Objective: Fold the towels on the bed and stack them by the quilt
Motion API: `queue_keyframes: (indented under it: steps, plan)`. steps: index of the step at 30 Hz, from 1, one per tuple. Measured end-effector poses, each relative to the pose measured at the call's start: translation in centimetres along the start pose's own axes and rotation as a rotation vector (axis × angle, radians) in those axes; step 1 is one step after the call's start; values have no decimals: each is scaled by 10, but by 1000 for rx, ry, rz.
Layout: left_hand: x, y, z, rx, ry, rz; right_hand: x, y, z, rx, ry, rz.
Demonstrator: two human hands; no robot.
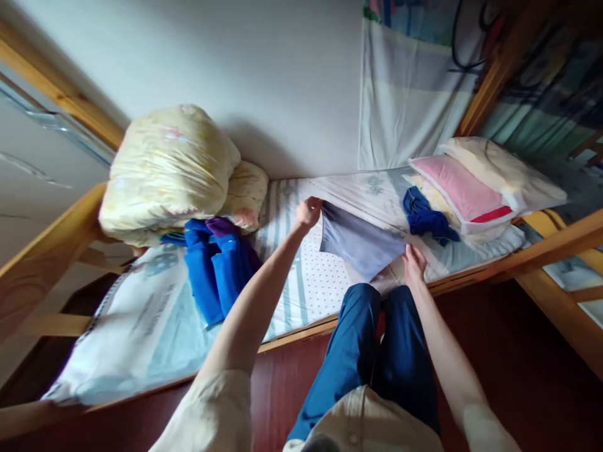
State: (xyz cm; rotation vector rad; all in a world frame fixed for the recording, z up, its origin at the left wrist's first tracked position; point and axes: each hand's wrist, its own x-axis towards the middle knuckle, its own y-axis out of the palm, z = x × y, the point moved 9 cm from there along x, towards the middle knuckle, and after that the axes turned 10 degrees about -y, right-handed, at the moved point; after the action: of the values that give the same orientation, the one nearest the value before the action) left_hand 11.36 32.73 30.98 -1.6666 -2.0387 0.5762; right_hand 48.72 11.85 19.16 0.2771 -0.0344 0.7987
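A pair of grey underpants [360,242] is stretched out above the bed between my two hands. My left hand [309,212] pinches one upper corner, with its fingers closed on the cloth. At the opposite corner, my right hand [414,262] grips the edge between thumb and fingers. Beneath the underpants lies pale dotted cloth [323,289] on the mattress. To the left, folded bright blue clothing [217,273] rests beside a dark purple piece [226,227]. A crumpled dark blue garment [426,213] lies to the right of my right hand.
A big yellow floral quilt [169,169] is heaped on the bed's left end. Pillows, one of them pink [464,185], are stacked at the right. A wooden bed rail [541,248] runs along the front right, and a curtain [400,100] hangs against the wall.
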Motion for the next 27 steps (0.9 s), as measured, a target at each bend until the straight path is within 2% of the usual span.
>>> queue_keyframes:
  steps: [3, 6, 9, 12, 18, 23, 27]
  plan:
    - [-8, -33, -22, -108, 76, -24, 37, 10, 63, 10, -155, -4]
    - [-16, -61, -44, -206, 171, -9, 62, 26, 118, 0, -303, 59]
    - [-25, -83, -60, -337, 213, 21, 75, 42, 160, -22, -413, 166]
    - [-34, -99, -68, -498, 184, 45, 77, 54, 188, -27, -466, 254]
    - [-54, -118, -71, -672, 74, 47, 68, 56, 211, -50, -415, 279]
    - [-68, -124, -72, -702, 35, 57, 64, 53, 213, -31, -357, 295]
    - [-76, -123, -65, -688, -5, 91, 65, 50, 210, -37, -352, 285]
